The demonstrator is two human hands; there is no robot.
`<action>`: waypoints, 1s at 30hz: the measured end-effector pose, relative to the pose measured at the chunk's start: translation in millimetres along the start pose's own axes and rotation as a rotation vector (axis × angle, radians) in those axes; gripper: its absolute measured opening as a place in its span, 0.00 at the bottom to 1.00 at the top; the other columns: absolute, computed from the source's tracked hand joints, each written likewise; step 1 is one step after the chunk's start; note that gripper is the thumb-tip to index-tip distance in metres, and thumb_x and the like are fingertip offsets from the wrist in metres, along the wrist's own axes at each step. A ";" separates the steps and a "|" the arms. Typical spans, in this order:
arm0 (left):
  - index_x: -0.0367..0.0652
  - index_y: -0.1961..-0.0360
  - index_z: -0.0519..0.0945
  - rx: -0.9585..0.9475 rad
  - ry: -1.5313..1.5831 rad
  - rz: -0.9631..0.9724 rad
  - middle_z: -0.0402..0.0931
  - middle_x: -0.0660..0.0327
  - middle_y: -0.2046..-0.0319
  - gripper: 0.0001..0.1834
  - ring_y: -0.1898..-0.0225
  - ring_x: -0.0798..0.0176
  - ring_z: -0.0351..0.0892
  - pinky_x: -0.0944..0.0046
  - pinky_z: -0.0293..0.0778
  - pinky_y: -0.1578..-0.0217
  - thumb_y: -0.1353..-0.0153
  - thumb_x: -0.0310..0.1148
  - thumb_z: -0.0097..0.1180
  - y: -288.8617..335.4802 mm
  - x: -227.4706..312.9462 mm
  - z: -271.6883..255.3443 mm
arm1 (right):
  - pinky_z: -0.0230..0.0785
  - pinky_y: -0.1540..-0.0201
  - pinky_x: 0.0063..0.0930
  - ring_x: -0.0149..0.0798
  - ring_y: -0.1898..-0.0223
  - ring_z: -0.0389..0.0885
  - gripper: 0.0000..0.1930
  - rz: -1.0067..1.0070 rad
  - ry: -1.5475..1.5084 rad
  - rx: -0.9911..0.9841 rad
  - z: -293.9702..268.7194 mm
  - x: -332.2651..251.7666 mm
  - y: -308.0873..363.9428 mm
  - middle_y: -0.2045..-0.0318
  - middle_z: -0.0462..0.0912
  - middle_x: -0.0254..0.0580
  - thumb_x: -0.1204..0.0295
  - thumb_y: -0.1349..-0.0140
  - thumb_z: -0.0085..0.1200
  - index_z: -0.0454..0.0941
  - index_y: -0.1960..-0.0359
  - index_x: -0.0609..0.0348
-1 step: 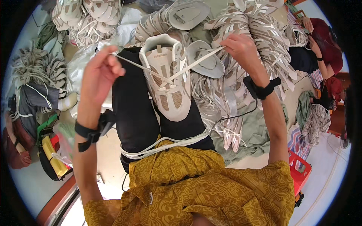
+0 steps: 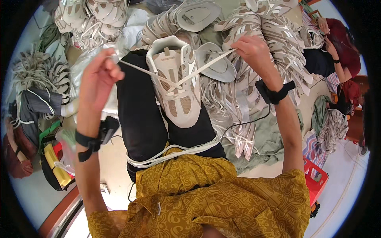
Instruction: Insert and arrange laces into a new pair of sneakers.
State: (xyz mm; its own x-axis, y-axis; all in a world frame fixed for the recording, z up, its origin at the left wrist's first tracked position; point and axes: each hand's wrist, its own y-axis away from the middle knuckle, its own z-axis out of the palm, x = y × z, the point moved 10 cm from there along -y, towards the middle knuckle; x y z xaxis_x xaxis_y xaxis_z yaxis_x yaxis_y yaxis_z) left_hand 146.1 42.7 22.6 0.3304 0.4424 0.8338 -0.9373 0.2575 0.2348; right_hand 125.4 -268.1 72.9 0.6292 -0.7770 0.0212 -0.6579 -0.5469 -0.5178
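A beige and white sneaker upper (image 2: 187, 104) rests on my black-trousered thighs, its toe pointing toward me. A flat white shoelace (image 2: 206, 66) crosses over its lower eyelets, and both ends run outward, drawn taut. My left hand (image 2: 100, 75), somewhat blurred, pinches one end out to the left of the shoe. Off to the right, my right hand (image 2: 252, 49) grips the other end between thumb and fingers. Several loose white laces (image 2: 156, 159) lie across my lap, over the edge of my mustard patterned shirt.
Stacks of shoe uppers (image 2: 274, 47) surround the far and right sides. A grey-green cloth (image 2: 264, 148) lies at the right, near a red plastic stool (image 2: 315, 178). At the left is a yellow and black bag (image 2: 55, 164). Another person (image 2: 343, 47) sits at the far right.
My left hand has moved a little further left and down, still with its lace end. The right hand and the sneaker upper stay almost in place.
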 end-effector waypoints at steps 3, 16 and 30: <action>0.38 0.59 0.72 -0.043 -0.007 0.101 0.68 0.69 0.80 0.12 0.76 0.70 0.69 0.65 0.68 0.71 0.37 0.35 0.44 5.9 37.2 -24.0 | 0.65 0.68 0.29 0.38 0.72 0.74 0.01 0.022 0.051 -0.057 15.5 16.0 9.6 0.77 0.76 0.34 0.73 0.57 0.54 0.76 0.80 0.54; 0.38 0.55 0.71 0.206 -0.063 0.136 0.71 0.68 0.77 0.13 0.72 0.70 0.72 0.68 0.71 0.66 0.37 0.34 0.46 30.7 77.9 -183.9 | 0.64 0.77 0.28 0.34 0.76 0.75 0.06 0.168 0.329 -0.244 15.7 70.4 47.7 0.85 0.74 0.35 0.67 0.52 0.52 0.78 0.80 0.54; 0.34 0.52 0.68 0.443 0.104 0.125 0.70 0.55 0.54 0.17 0.49 0.57 0.68 0.58 0.67 0.48 0.38 0.33 0.47 37.5 60.7 -273.7 | 0.64 0.50 0.33 0.40 0.53 0.71 0.16 0.886 -1.891 0.465 5.8 178.8 105.3 0.57 0.75 0.43 0.75 0.41 0.47 0.68 0.51 0.66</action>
State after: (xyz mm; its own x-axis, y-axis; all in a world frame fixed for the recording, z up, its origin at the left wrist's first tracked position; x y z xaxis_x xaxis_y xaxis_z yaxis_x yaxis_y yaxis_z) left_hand 161.4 314.3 -54.7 0.1999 0.5359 0.8203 -0.9201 -0.1851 0.3452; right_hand 171.0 -462.9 17.2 0.0373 0.6078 -0.7932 -0.9993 0.0196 -0.0320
